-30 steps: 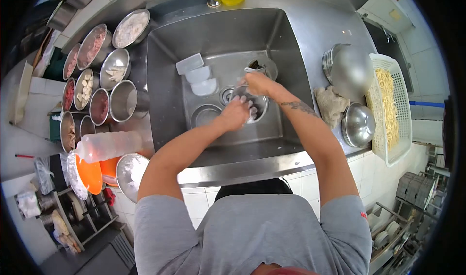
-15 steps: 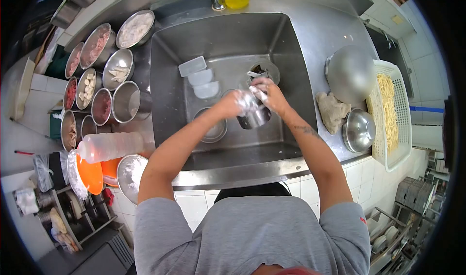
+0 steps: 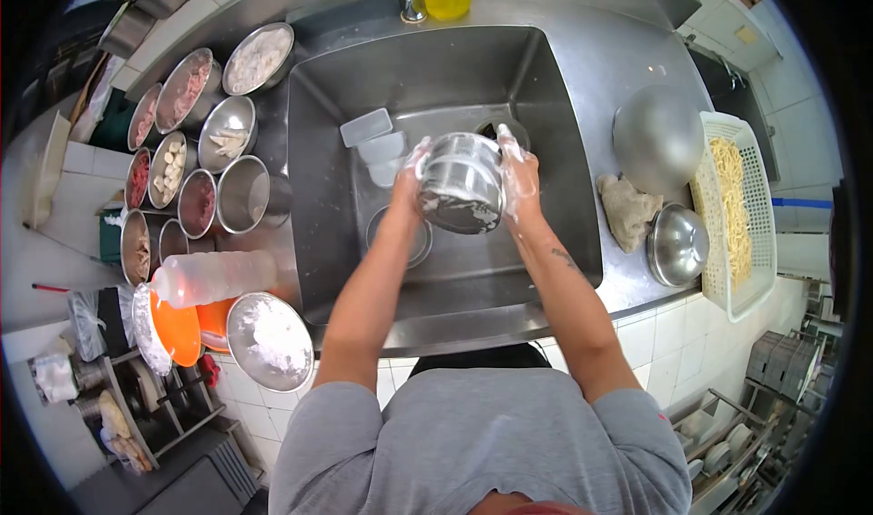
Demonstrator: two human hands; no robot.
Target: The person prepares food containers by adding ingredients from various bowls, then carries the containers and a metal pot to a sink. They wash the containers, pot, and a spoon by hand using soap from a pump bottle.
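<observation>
A round stainless steel pot (image 3: 461, 180), wet with white suds, is raised over the sink (image 3: 482, 283) and tilted. On its left side, my left hand (image 3: 412, 176) is pressed to the wall; opposite, my right hand (image 3: 519, 180) grips the other side. Both hands carry foam. Several translucent plastic tubs (image 3: 366, 127) lie in the sink left of the pot. Below my left hand a round, clear-looking dish (image 3: 420, 244) rests on the sink floor. Another dish (image 3: 516, 133) with something dark in it is partly hidden behind my right hand.
Several steel bowls of meat and other food (image 3: 227, 142) crowd the left counter, beside a plastic bottle (image 3: 218, 277) and a bowl of white powder (image 3: 273, 344). At right sit a grey cloth (image 3: 627, 213), steel bowls (image 3: 678, 245) and a noodle basket (image 3: 762, 233).
The pot has come up from low in the sink and is now held between both hands. My hands have moved apart to its two sides.
</observation>
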